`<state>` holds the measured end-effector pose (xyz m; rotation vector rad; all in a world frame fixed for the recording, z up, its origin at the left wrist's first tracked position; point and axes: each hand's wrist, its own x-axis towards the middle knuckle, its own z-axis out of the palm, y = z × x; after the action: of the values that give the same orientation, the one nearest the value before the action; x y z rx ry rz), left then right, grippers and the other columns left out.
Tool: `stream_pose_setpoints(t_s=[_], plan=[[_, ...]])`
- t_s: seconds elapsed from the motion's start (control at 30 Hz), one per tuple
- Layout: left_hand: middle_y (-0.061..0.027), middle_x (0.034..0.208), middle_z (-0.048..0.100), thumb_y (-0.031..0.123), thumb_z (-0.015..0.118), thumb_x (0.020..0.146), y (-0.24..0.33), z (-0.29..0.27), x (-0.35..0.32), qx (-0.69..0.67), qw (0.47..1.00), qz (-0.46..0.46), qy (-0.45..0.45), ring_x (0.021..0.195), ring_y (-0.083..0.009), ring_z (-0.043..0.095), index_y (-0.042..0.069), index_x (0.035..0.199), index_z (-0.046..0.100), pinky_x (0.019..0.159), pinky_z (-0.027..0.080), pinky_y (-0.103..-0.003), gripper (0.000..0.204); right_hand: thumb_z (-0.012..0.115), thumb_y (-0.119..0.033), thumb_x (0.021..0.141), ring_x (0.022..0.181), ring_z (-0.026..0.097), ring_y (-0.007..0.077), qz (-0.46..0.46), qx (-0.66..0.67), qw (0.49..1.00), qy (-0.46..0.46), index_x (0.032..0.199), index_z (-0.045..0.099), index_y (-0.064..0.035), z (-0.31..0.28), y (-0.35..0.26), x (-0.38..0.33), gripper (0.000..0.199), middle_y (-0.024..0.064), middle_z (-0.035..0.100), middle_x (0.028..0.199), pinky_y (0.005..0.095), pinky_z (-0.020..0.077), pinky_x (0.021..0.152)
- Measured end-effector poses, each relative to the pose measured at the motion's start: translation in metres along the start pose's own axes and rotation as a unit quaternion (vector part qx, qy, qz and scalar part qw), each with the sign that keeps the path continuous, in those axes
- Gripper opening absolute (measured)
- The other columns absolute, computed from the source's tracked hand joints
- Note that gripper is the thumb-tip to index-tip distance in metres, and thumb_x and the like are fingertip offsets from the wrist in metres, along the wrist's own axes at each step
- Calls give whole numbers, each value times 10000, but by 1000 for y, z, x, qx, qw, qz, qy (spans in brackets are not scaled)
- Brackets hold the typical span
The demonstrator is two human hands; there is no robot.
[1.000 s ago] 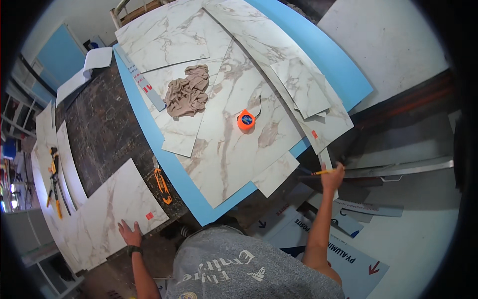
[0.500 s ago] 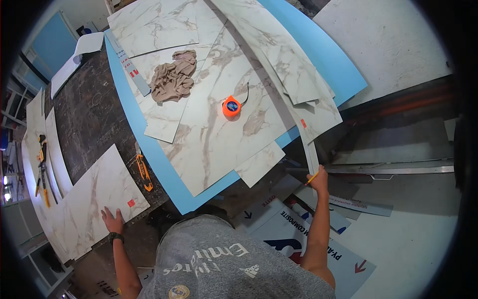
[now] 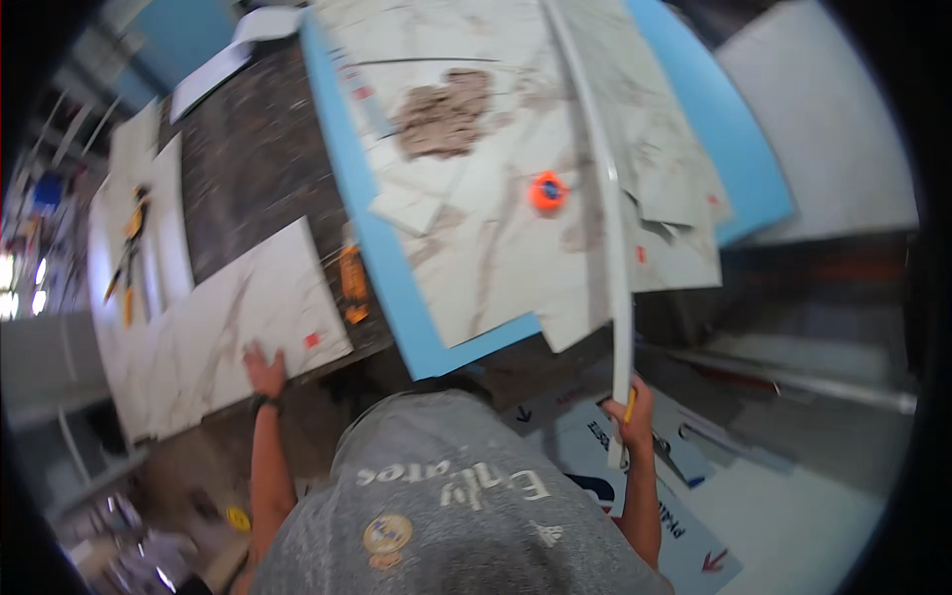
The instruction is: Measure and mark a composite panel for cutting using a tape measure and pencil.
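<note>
A long white strip [image 3: 619, 278] is gripped near its lower end by the right hand [image 3: 640, 411], where a yellow pencil [image 3: 630, 404] is seemingly pinched too, though the view is blurred. The strip is extended over a marble-patterned sheet [image 3: 496, 248], right of an orange tape measure [image 3: 547, 191]. The left hand [image 3: 265, 372] is spread flat on another marble-patterned panel [image 3: 218, 337].

Long wht strip [image 3: 621, 297] (slim), yel pencil [image 3: 630, 405] nr lower end; veined panel [image 3: 218, 347] flat, L.
</note>
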<state>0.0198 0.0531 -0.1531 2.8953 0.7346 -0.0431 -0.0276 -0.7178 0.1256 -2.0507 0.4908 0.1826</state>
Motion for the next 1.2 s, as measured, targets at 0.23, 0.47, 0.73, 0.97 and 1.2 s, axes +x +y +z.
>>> stream_pose_setpoints(t_s=[0.23,0.47,0.73,0.97,1.2], plan=[[-311,1601,356,593,646,900,73,-45,-9,-7,999,-41,5,1432,-515,388,73,1562,439,1148,392,-538,866,697,-6,681,715,577,264,19,-71,996,44,1096,596,32,83,-7,-65,429,150,637,885,383,518,708],[-297,1581,384,619,622,903,78,-75,-18,-31,999,-30,10,1431,-500,390,72,1554,445,1156,377,-524,868,716,-32,683,675,579,284,-56,-132,985,99,1088,584,26,177,-19,-133,430,167,649,853,396,519,676],[-300,1562,404,577,638,926,55,-102,3,-184,980,69,-9,1411,-474,420,4,1514,468,1160,378,-494,838,743,-66,677,630,594,320,-93,-157,973,142,1092,593,21,310,-45,-224,450,183,658,837,407,513,617],[-293,1460,532,531,694,926,89,-155,49,-403,893,199,25,1339,-413,525,-75,1442,516,1128,429,-443,815,755,-72,644,635,618,363,-103,-163,972,131,1107,609,6,379,-39,-293,491,176,667,830,420,515,603],[-294,1467,532,585,740,872,144,-159,86,-490,857,145,-65,1343,-391,541,-94,1497,428,1140,430,-410,974,763,-65,620,637,622,368,-109,-217,963,114,1076,609,-14,405,0,-336,484,147,652,785,426,519,605]])
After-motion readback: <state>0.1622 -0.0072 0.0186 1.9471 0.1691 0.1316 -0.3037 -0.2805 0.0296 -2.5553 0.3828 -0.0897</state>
